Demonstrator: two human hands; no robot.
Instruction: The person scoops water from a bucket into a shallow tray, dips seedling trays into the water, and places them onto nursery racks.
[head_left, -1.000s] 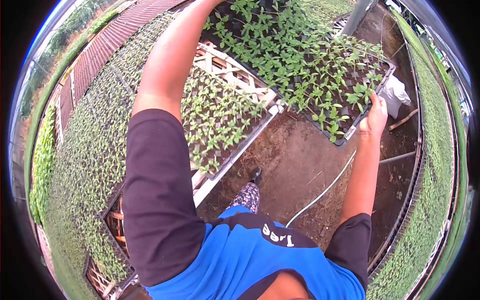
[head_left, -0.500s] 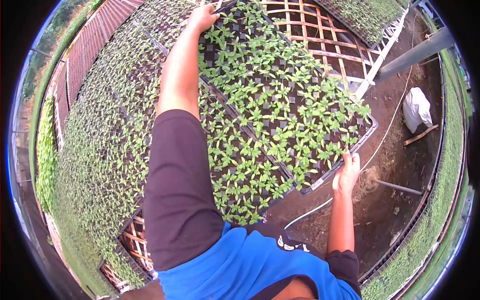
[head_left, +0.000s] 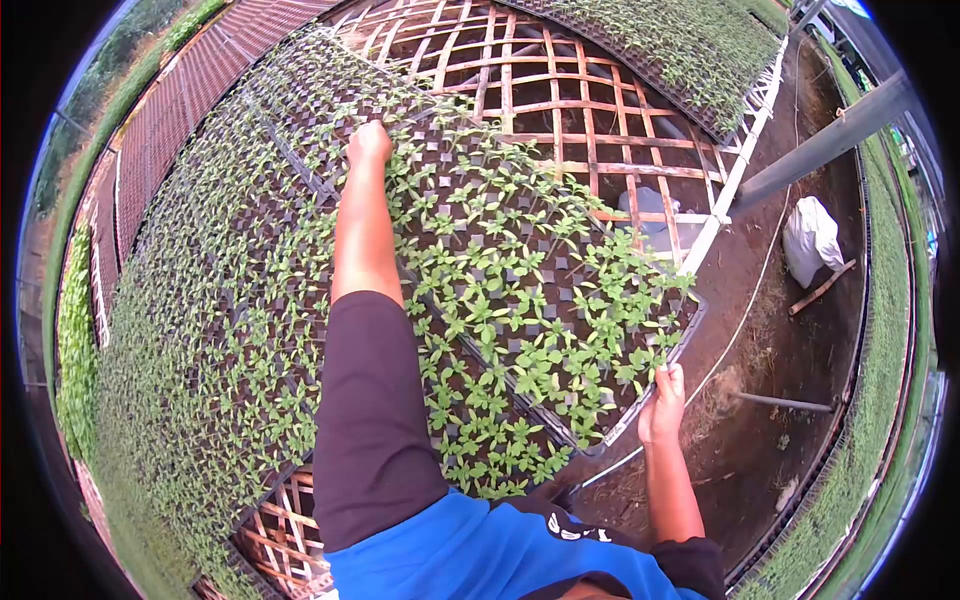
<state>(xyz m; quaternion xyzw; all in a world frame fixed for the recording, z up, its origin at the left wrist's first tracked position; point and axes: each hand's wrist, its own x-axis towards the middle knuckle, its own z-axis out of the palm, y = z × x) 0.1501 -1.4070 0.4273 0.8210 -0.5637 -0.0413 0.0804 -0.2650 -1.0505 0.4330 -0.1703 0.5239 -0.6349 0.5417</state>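
Note:
A black seedling tray [head_left: 625, 424] full of small green leafy plants lies tilted across the middle of the view. My right hand [head_left: 662, 405] is closed on its near right rim, thumb uppermost. At the tray's far left end my left hand [head_left: 370, 145] is closed on the edge, its fingertips mostly hidden. Close by on the left, another tray of seedlings [head_left: 490, 440] lies alongside, partly under my left arm.
Wooden lattice slats [head_left: 590, 110] form the bench top beyond the tray. More seedling trays [head_left: 220, 270] spread out on the left. A grey post [head_left: 820, 145] slants in at right, above a white sack [head_left: 812, 240] and a thin hose [head_left: 735, 340] on the soil.
The tray has come toward my body with both hands on it, and more of the lattice beyond shows. My left hand has drawn in closer. The view has shifted slightly.

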